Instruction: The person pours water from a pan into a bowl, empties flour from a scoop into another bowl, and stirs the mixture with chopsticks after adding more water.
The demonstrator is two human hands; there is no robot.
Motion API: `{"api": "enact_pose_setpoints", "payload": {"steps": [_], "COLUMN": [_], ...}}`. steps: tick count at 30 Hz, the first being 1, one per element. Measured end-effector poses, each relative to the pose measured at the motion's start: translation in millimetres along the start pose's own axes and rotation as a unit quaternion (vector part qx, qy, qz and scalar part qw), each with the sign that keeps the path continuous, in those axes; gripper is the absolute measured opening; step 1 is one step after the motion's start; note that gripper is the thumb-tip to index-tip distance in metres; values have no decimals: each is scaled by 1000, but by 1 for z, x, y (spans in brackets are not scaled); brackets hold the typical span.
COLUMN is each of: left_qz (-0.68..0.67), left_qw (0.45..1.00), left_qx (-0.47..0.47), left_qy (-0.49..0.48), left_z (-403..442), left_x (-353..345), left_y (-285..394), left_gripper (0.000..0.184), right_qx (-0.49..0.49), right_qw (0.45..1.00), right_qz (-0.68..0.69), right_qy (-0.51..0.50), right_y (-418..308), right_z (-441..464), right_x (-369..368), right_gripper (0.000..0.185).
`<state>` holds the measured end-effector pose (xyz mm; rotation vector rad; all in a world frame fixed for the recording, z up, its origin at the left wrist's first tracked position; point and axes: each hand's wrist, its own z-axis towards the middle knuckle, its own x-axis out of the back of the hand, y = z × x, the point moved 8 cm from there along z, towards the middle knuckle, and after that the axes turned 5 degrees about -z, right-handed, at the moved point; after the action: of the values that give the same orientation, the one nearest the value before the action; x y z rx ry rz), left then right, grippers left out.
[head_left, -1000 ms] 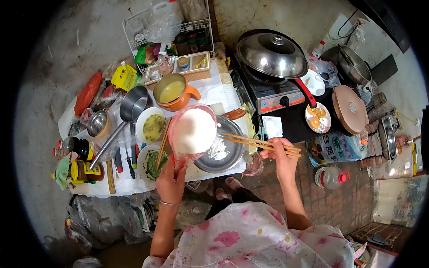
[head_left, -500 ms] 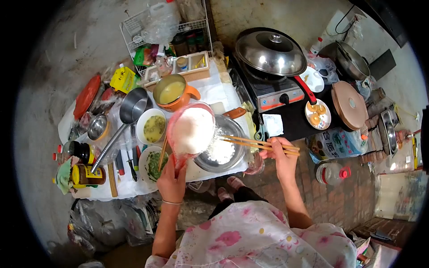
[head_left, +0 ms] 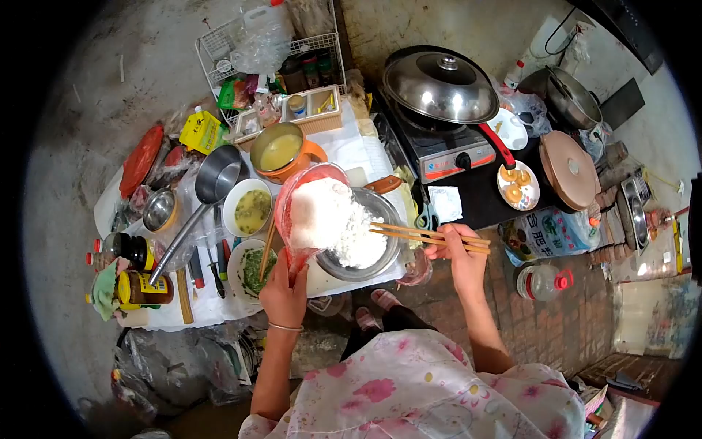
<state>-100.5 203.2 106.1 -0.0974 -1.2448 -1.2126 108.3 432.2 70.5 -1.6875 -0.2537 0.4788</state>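
My left hand (head_left: 284,294) grips the handle of a pink-rimmed container (head_left: 313,214) of white powder, tilted over a grey metal bowl (head_left: 382,260). A heap of white powder (head_left: 360,241) lies in the bowl, joined to the powder at the container's rim. My right hand (head_left: 462,252) is closed round a pair of wooden chopsticks (head_left: 420,235), whose tips reach over the bowl. Left of the container stand a bowl of chopped greens (head_left: 253,269) with chopsticks in it and a white bowl of yellow-green liquid (head_left: 251,210).
An orange pot (head_left: 281,151) and a long-handled saucepan (head_left: 217,178) stand behind the bowls. A lidded wok (head_left: 441,88) sits on a stove (head_left: 453,154) at the back right. Scissors (head_left: 427,218), a knife handle (head_left: 384,184) and a plate of rings (head_left: 518,187) are nearby.
The container has tipped further toward the metal bowl, and much more white powder has slid into it. My right hand and its chopsticks have hardly moved.
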Motion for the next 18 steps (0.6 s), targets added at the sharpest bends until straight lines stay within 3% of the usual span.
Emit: {"api": "enact_pose_setpoints", "payload": {"steps": [2, 4, 8, 11, 14, 16, 18], "left_qz": [-20, -17, 24, -29, -14, -58, -35], "left_qw": [998, 999, 999, 999, 998, 997, 999], "left_qx": [52, -4, -18, 7, 48, 36, 16], "left_qy": [-21, 38, 15, 35, -47, 34, 19], "left_z": [-2, 1, 4, 1, -2, -2, -4], "left_x": [-5, 2, 2, 4, -7, 0, 0], "left_y": [-9, -7, -1, -7, -14, -16, -7], "left_gripper": [43, 43, 43, 44, 51, 44, 43], "right_qx": [3, 4, 5, 11, 8, 3, 2], "right_qw": [1000, 1000, 1000, 1000, 1000, 1000, 1000], "right_qz": [-6, -8, -8, -6, 3, 7, 3], "right_qy": [-1, 1, -8, -1, -8, -1, 0], "right_y": [-1, 0, -1, 0, 0, 1, 4], "right_z": [-1, 0, 2, -1, 1, -1, -1], "right_x": [1, 1, 1, 3, 1, 3, 5], "right_gripper": [21, 21, 21, 20, 19, 19, 19]}}
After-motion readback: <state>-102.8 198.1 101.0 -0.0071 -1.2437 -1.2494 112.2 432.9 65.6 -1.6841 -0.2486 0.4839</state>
